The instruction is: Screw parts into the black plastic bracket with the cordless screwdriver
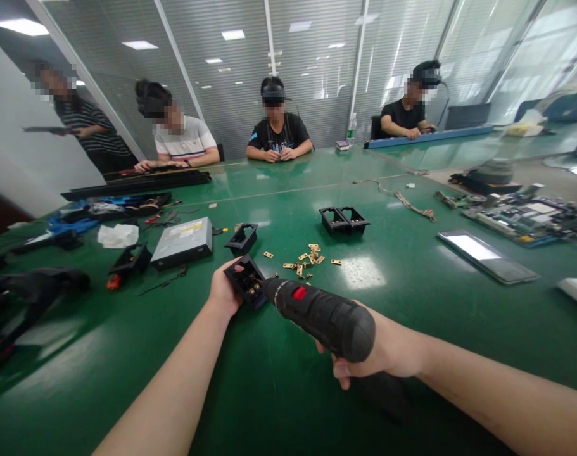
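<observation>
My left hand point(225, 291) grips a black plastic socket housing point(245, 283) by its left side, tilted above the table, with brass-coloured parts showing inside. Wrapped around the handle of a black cordless screwdriver point(323, 316) is my right hand point(364, 354). The tool's front end points left into the opening of the housing; its very tip is hard to make out. Just beyond lies a loose pile of small brass plates point(311, 258) with holes. A similar black housing point(242, 239) stands behind my left hand, and a joined pair of black frames point(344, 218) sits farther back.
Left on the green table point(278, 380) are an optical disc drive point(183, 242), another black housing point(131, 261), a crumpled tissue point(118, 236) and cables. A tablet-like device point(486, 255) and circuit boards point(530, 215) lie right. Several people sit or stand beyond the table.
</observation>
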Available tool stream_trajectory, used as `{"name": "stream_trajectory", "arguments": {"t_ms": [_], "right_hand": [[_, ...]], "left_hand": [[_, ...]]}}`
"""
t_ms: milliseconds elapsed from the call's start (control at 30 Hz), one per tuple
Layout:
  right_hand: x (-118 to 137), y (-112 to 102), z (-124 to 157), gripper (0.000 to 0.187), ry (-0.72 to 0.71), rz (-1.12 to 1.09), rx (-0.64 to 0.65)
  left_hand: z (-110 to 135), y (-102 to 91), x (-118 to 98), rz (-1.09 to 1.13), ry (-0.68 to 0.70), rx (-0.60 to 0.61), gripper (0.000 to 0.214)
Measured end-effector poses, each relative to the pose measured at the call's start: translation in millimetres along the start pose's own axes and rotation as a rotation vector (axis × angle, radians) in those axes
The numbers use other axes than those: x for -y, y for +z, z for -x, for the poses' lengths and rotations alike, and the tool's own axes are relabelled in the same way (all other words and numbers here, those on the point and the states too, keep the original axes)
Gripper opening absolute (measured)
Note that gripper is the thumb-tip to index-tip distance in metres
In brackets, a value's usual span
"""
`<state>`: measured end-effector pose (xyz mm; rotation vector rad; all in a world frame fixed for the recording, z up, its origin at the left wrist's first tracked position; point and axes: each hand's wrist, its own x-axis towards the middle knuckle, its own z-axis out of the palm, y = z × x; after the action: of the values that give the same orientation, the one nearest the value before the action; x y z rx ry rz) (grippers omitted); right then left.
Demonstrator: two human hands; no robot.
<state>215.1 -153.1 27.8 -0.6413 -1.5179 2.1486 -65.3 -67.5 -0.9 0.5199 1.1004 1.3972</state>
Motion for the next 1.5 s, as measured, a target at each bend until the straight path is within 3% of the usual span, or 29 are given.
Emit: {"name": "stream_trajectory", "arguments": {"t_ms": [100, 267, 400, 533, 667, 833, 1000, 1133, 1500], "right_hand": [[0, -1, 0, 0.084, 0.015, 0.006, -0.014], [0, -1, -1, 0.058, 0.022, 0.015, 0.000], [-3, -2, -1, 0.068, 0.031, 0.007, 0.004], [-7, -5, -2, 0.058, 0.008, 0.022, 0.001], [-7, -7, -3, 0.065, -0.004, -0.029, 0.003], [-4, -2, -3, 0.041, 0.007, -0.004, 0.001], [3, 8, -3, 0.060, 0.051, -0.046, 0.000], [8, 19, -3, 0.060, 0.019, 0.098, -0.092], [5, 39, -4, 0.073, 0.144, 0.252, -0.109]], "left_hand": [[1, 0.4, 0, -0.003, -0.002, -0.002, 0.018], [0, 0.4, 0, -0.006, -0.004, 0.004, 0.015], [-2, -1.2, 0, -0.001, 0.001, 0.006, 0.017], [-2, -2.7, 1, 0.000, 0.009, 0.047, 0.015], [-3, -3.3, 1, 0.005, 0.011, 0.017, 0.015], [-6, -5.6, 0, 0.019, 0.010, -0.016, 0.015], [-8, -8.7, 0, 0.010, -0.004, 0.013, 0.012], [-7, -9.5, 0, -0.008, -0.003, 0.046, 0.013], [-9, -11.3, -1, -0.016, -0.007, 0.059, 0.016]]}}
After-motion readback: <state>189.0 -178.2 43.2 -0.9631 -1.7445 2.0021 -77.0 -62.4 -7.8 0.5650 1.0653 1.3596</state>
